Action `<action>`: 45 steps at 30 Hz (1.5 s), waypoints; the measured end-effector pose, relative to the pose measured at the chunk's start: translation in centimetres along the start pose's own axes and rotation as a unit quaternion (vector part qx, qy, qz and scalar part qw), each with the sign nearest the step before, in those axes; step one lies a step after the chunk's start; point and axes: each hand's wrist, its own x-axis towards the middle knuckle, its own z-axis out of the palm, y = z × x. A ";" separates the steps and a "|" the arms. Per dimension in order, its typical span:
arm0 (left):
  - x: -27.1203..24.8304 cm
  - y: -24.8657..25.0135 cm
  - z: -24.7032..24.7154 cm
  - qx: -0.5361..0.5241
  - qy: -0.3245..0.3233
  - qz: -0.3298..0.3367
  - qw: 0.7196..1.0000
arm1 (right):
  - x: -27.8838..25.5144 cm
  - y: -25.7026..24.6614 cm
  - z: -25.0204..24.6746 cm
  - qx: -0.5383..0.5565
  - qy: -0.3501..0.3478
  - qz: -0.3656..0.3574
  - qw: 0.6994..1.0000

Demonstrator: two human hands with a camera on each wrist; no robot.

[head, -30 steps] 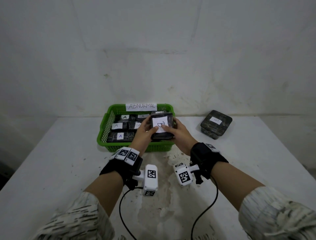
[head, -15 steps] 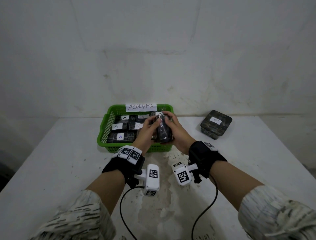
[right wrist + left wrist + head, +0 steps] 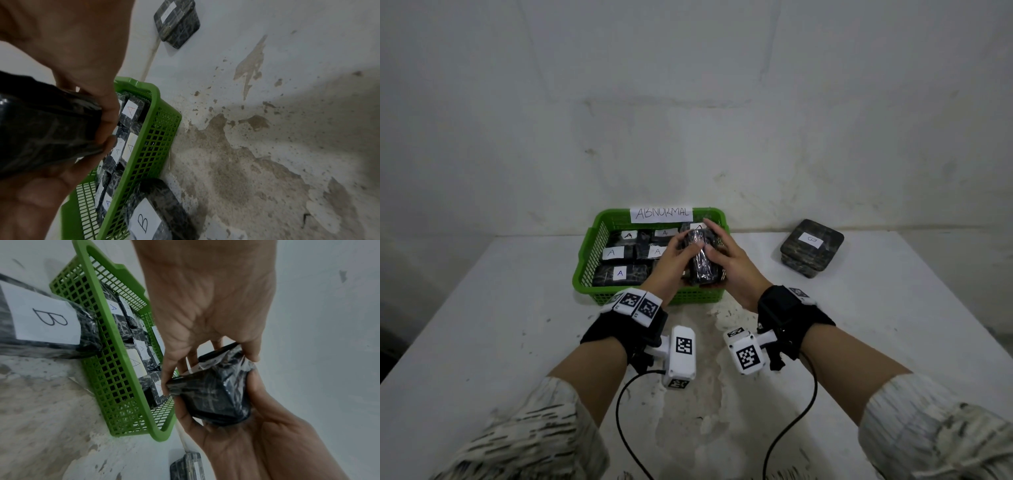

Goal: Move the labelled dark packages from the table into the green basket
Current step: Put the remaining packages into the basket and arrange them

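Left hand (image 3: 671, 260) and right hand (image 3: 736, 263) both clamp one dark wrapped package (image 3: 702, 263) over the green basket's (image 3: 589, 260) 3 o'clock side. Several A-labelled packages (image 3: 619, 273) already lie inside. Left: B-labelled package (image 3: 810, 247) on the surface (image 3: 482, 325) at 2 o'clock; another B package (image 3: 156, 216) against the basket's outer wall.

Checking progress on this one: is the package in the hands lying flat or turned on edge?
On edge. The held package stands with a narrow side up over the green basket, gripped between the left hand and right hand.
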 end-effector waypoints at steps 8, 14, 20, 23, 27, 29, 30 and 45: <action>-0.2 0.3 -0.1 0.019 -0.021 -0.010 1.000 | -0.4 -0.5 -0.4 0.000 -0.030 0.032 0.999; 0.0 0.2 -0.1 0.024 -0.020 -0.018 0.999 | -0.8 -0.3 -0.5 -0.003 -0.050 0.022 0.999; 0.5 0.2 -0.3 0.023 0.034 0.022 0.999 | -0.4 -0.7 -0.5 0.029 0.078 0.021 0.996; 0.5 0.5 -0.8 0.027 0.033 0.030 0.999 | -0.4 -0.9 -1.5 0.006 0.135 0.066 0.989; 0.3 0.8 -0.6 0.063 -0.003 0.049 0.997 | 0.0 -0.3 -2.7 -0.101 0.112 0.136 0.979; 0.3 1.0 -0.2 0.070 -0.023 0.068 0.995 | 0.0 0.4 -3.0 -0.132 0.099 0.141 0.976; 0.2 1.1 0.0 0.073 -0.029 0.079 0.994 | -0.1 0.7 -3.0 -0.111 0.092 0.135 0.980; 0.1 1.7 0.7 0.077 -0.013 0.091 0.993 | -0.5 0.6 -1.2 -0.041 0.069 0.118 0.990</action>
